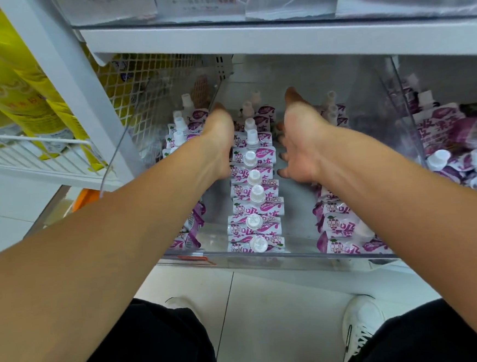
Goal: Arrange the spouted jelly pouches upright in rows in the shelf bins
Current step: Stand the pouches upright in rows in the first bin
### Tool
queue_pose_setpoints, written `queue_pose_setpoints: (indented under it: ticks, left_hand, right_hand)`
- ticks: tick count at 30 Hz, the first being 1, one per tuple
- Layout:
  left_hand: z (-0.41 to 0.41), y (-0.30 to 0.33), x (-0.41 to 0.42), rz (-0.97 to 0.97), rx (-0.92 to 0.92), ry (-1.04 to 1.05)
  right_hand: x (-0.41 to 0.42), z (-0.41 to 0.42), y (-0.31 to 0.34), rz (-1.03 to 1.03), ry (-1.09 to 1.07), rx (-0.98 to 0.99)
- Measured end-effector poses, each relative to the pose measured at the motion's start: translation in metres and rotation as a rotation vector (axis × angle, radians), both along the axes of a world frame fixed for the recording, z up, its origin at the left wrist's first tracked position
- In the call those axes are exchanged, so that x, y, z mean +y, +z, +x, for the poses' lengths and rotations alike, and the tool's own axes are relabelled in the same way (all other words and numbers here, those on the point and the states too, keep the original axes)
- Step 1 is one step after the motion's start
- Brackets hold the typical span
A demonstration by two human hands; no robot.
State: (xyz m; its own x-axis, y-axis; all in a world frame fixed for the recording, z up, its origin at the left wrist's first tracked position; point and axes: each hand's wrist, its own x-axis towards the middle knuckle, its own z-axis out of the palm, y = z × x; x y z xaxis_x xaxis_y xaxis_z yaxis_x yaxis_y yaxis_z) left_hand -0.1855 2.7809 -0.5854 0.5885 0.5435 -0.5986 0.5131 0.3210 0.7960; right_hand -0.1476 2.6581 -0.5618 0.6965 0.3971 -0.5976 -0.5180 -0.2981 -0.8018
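Two bare forearms reaching from the lower corners of the frame into a clear shelf bin [300, 257] at centre. Left hand [219, 142] edge-on against the left side of the middle row of jelly pouches [254, 201], fingers straight and pressing, nothing gripped. Right hand [300, 144] hovering right of that row with fingers spread and loosely bent, apparently holding nothing, though its fingertips dip out of clear view.

Middle row standing upright, white caps in a line from the bin's front wall toward the back. A right row [338, 227] slumped and leaning at lower right of the bin; a left row [181, 134] near the mesh side panel [145, 96], partly hidden behind the left forearm. More pouches lying loose in the neighbouring bin [463, 146] at the right edge of the frame.

Likely handling: soft, light, glossy film that buckles under a squeeze and slides against its neighbours; prone to toppling like dominoes. Best taken at the stiff spout or cap, or squared up by flat palms on both sides of a row.

Hard to make out: the back of the bin in shadow under the upper shelf [277, 39], the rear pouches blurred, the bin's right end cut off by the right arm
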Motion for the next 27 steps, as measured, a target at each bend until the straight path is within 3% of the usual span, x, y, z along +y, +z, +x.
queue_pose_setpoints:
  ticks: [4,8,10,13,17,20,27]
  left_hand:
    - [0.001,-0.005,0.002,-0.007,-0.101,0.036]
    - [0.002,-0.004,-0.001,-0.007,-0.091,0.006]
    - [0.003,-0.005,0.000,-0.020,-0.073,0.003]
    - [-0.001,-0.003,0.002,-0.119,-0.098,-0.013]
    - [0.003,-0.011,0.009,-0.111,-0.078,-0.006]
    - [-0.003,-0.011,0.007,-0.108,-0.066,-0.030]
    - [-0.002,-0.028,0.010,-0.208,-0.091,0.014]
  right_hand:
    - [0.021,0.012,0.008,0.062,-0.091,0.003]
    - [0.049,0.092,-0.077,0.131,-0.131,0.042]
    - [0.040,0.058,-0.046,0.197,-0.069,0.064]
    - [0.030,0.013,-0.001,0.112,-0.039,0.073]
    - [0.025,0.016,-0.006,0.147,0.004,0.138]
    - [0.022,0.020,-0.011,0.057,0.026,0.184]
    - [0.025,0.028,-0.023,0.007,0.015,0.134]
